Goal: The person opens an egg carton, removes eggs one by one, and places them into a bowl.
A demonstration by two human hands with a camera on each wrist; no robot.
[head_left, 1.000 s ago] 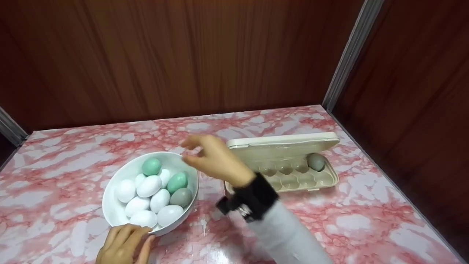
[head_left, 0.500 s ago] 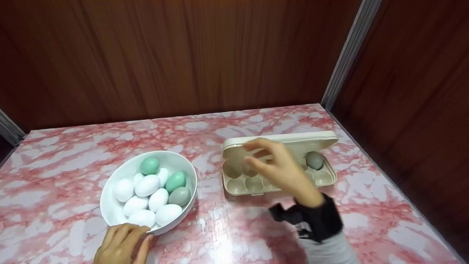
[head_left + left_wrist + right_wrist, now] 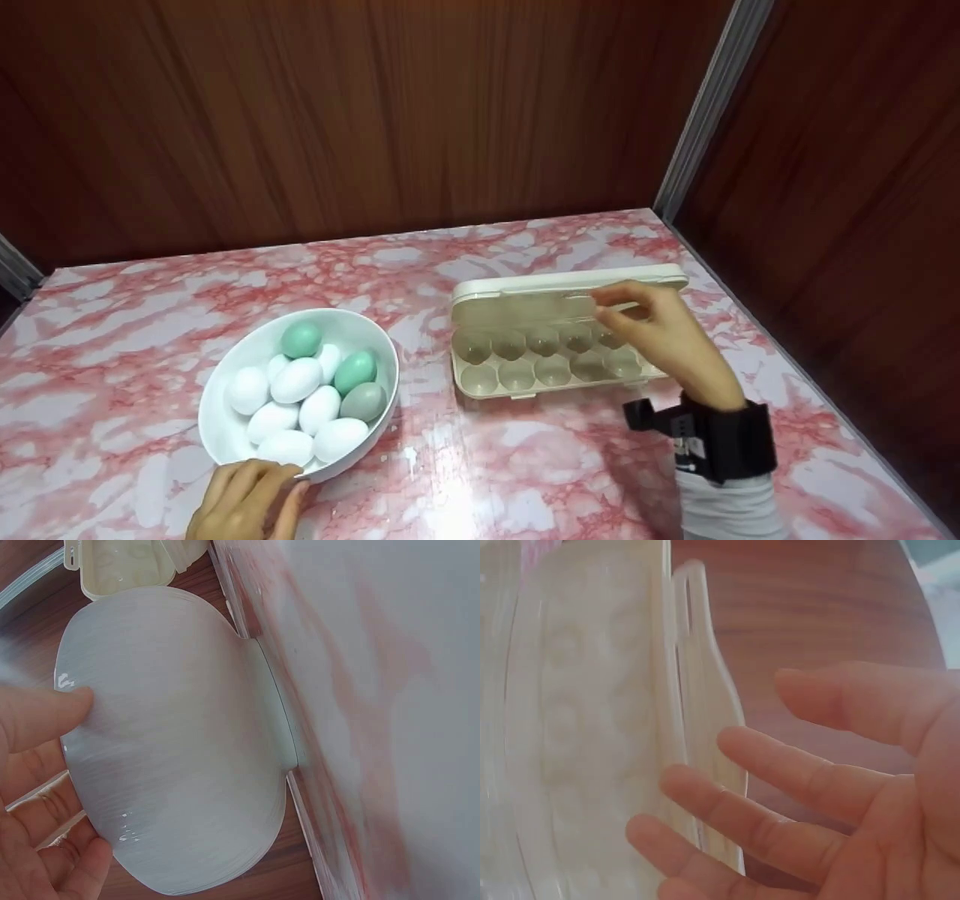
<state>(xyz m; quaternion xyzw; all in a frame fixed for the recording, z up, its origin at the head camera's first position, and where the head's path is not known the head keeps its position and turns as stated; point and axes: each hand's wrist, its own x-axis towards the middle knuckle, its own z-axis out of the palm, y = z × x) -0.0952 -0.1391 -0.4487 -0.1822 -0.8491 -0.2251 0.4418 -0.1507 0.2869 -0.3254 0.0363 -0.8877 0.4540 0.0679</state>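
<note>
A white bowl [image 3: 217, 431] stands at the left, heaped with several white eggs [image 3: 296, 380], two green eggs [image 3: 301, 340] and a grey-green egg [image 3: 363, 402]. My left hand [image 3: 244, 499] holds the bowl's near rim; in the left wrist view its thumb [image 3: 52, 716] lies against the outer wall. At the right, a cream egg carton [image 3: 517, 386] has its lid [image 3: 517, 307] raised, with bare hollows showing in both rows. My right hand [image 3: 664, 334] is over the carton's right end, fingers spread and nothing in them. It hides the hollows there.
The pink-and-white marbled table [image 3: 420, 300] spreads between and behind the bowl and carton. A dark wooden panel [image 3: 360, 127] rises along the back, and another wooden panel [image 3: 840, 247] closes the right side.
My right hand has moved right, from beside the bowl across the carton to its right end. The grey-green egg in the carton is now hidden behind it. My left hand stays at the rim.
</note>
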